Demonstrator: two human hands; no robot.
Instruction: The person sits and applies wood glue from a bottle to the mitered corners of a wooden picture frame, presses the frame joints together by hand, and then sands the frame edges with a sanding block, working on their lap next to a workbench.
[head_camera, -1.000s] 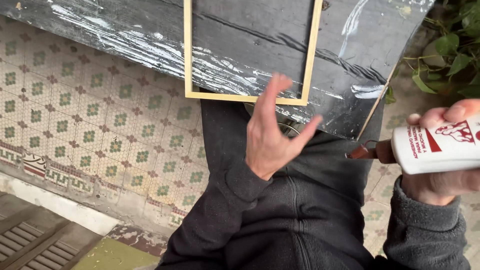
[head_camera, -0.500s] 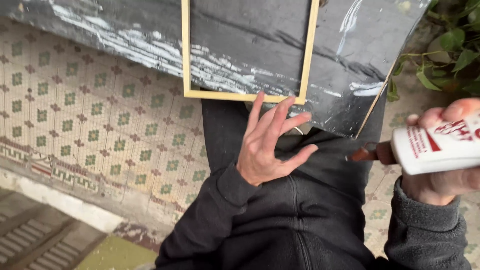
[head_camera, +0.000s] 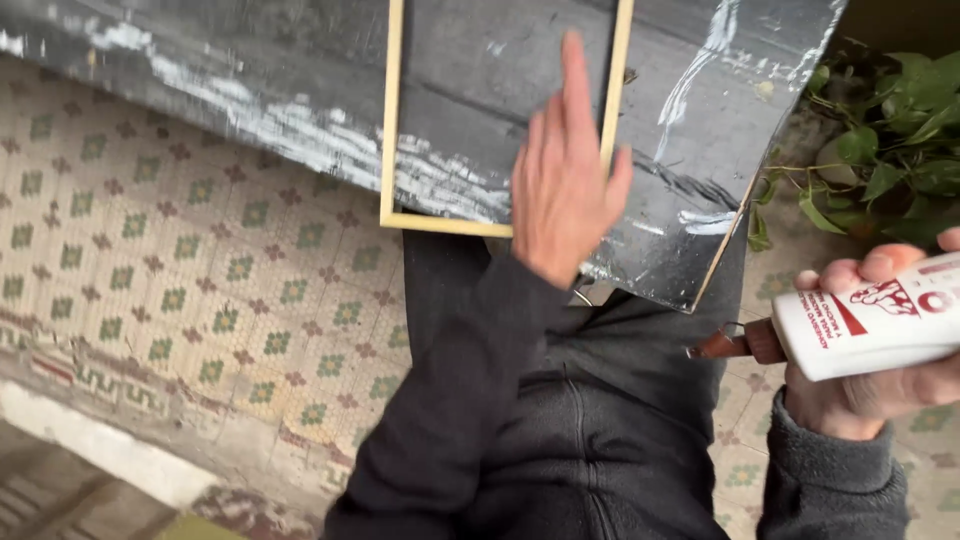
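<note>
A person's left hand (head_camera: 562, 178) reaches out over the lower right corner of a pale wooden frame (head_camera: 395, 120), which lies on a dark, white-streaked board (head_camera: 250, 90) propped across the lap. Half a second ago that hand hung below the frame's bottom rail, fingers spread and curled above the dark jacket (head_camera: 590, 420); now it has moved up and turned palm-down, fingers (head_camera: 575, 75) straight, released and gripping nothing, as if about to press or steady the frame. Whether it touches the wood cannot be told. Right of the frame, past the board's edge, the right hand (head_camera: 860, 350) stays clenched around a white glue bottle (head_camera: 870, 320), its brown nozzle aimed toward the board. Green leaves (head_camera: 890, 160) sit beyond the board's right end; patterned floor tiles (head_camera: 170, 280) spread left of the frame.
</note>
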